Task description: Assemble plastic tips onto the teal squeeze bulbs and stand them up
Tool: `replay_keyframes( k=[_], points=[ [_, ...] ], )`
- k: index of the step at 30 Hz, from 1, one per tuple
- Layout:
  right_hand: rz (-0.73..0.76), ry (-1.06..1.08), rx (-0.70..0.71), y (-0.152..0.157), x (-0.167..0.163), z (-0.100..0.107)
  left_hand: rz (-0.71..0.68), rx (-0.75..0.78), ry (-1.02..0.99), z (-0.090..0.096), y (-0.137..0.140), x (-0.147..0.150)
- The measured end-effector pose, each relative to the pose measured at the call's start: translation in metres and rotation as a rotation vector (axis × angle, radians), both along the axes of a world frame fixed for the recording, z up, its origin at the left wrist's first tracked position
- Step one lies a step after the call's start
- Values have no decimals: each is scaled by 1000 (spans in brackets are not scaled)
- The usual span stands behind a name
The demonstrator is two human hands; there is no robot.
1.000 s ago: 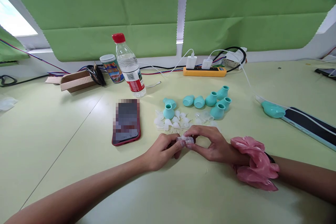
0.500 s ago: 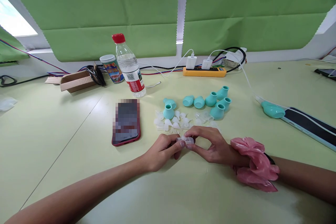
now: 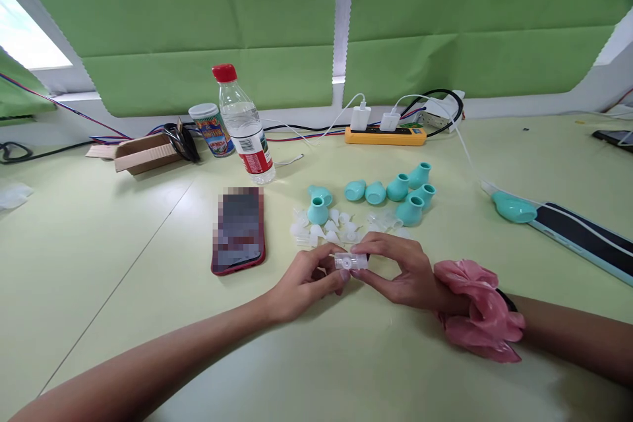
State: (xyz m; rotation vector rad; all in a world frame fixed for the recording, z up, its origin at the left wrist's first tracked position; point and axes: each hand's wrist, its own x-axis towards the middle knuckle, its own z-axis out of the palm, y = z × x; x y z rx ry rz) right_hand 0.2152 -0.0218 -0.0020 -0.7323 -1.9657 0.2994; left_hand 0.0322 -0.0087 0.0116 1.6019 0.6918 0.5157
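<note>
Between my two hands is a small clear plastic tube-shaped piece (image 3: 350, 261), lying crosswise with a round feature on its side facing me. My left hand (image 3: 306, 280) pinches its left end with thumb and fingers. On the right end, the thumb and fingertips of my right hand (image 3: 398, 267) close around it; a pink scrunchie (image 3: 479, 310) circles that wrist. Just beyond the fingers lie several small translucent white pieces (image 3: 332, 227) and clear plastic pieces (image 3: 386, 217). Behind them stand or lie several turquoise bulb-shaped parts (image 3: 317, 210) with open necks.
Left of my hands lies a phone in a red case (image 3: 240, 231). Farther back are a water bottle (image 3: 247, 132), a can (image 3: 211, 130), a cardboard box (image 3: 148, 153) and an orange power strip (image 3: 386, 136). A cabled turquoise part (image 3: 514, 206) rests at right beside a dark flat bar (image 3: 588, 237).
The clear tube-shaped piece has been turned between my fingers, so its round feature now faces me rather than up. Both hands stay nearly in place.
</note>
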Motion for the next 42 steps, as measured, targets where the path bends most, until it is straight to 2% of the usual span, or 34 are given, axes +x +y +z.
replay_keyframes(
  k=[7,13,18,26,30,32,36,38,40,42],
  points=[
    [49,-48,51,0,1,-1,52,5,-44,-6,1,1],
    [25,-61,87,2,0,-3,101,-92,-102,-6,-1,3],
    [3,-68,106,1,1,-4,208,14,-20,-8,-1,3],
    [26,-86,45,0,0,-5,223,82,10,-7,-1,4],
    [25,-249,-73,3,3,6,234,42,34,-6,-1,4],
    [-3,-369,-34,5,7,20,258,40,42,-6,0,3],
    [-95,-576,199,9,26,58,292,11,40,-7,2,2],
    [-232,-701,249,11,39,74,300,-6,24,-7,2,1],
    [-477,-859,191,16,54,82,338,11,-5,-7,1,1],
    [-707,-998,24,25,69,82,388,62,-25,-7,1,2]
  ],
)
